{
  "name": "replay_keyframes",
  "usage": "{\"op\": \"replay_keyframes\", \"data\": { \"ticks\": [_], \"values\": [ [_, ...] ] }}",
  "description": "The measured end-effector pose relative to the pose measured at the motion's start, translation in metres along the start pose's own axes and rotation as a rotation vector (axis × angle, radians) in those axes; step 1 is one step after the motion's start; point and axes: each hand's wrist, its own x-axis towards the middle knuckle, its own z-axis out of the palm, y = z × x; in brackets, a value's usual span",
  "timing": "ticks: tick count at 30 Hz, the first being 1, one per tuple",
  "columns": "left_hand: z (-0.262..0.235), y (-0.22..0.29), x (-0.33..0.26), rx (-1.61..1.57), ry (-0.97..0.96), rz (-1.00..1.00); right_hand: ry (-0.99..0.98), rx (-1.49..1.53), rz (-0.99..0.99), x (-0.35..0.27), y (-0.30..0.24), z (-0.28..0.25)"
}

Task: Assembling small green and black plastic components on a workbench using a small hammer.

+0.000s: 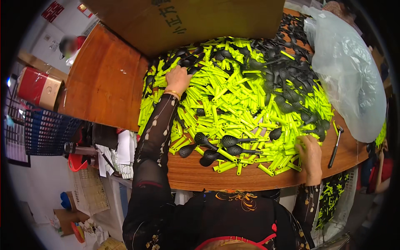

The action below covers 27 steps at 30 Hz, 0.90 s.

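Note:
A heap of lime-green plastic handles (212, 87) covers much of the wooden table (196, 179). Black perforated spoon heads (287, 75) lie among them, thickest toward the far right. My left hand (178, 80) reaches into the far left of the heap, its fingers closed at the end of a green handle (175, 63); the fingertips are partly hidden. Over the heap's near right edge, my right hand (310, 157) has its fingers curled in, slightly blurred, among green handles. Whatever it grips is hard to make out. Several black spoons (231, 141) lie together at the near edge, between my arms.
A large cardboard box (191, 25) stands behind the heap, with a brown board (104, 79) on the left. A hammer (335, 148) rests right of my right hand. A translucent plastic bag (346, 71) bulges at the far right. A blue basket (48, 129) stands on the left.

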Motion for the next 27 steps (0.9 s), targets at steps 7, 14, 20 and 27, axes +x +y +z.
{"op": "replay_keyframes", "data": {
  "ticks": [7, 14, 20, 27],
  "values": [
    [0.013, 0.017, 0.033, 0.075, -0.069, 0.045, 0.112, -0.024, -0.057, 0.006, 0.008, 0.027],
    [0.014, -0.01, 0.031, -0.076, -0.165, 0.023, 0.04, 0.427, 0.257, 0.005, 0.0, 0.007],
    [-0.014, 0.0, -0.001, -0.465, 0.077, -0.018, -0.087, 0.868, 0.347, -0.009, 0.0, 0.008],
    [-0.082, 0.135, -0.125, -1.924, -0.44, -0.057, -0.053, 1.514, 0.341, 0.006, -0.039, 0.016]
  ]
}}
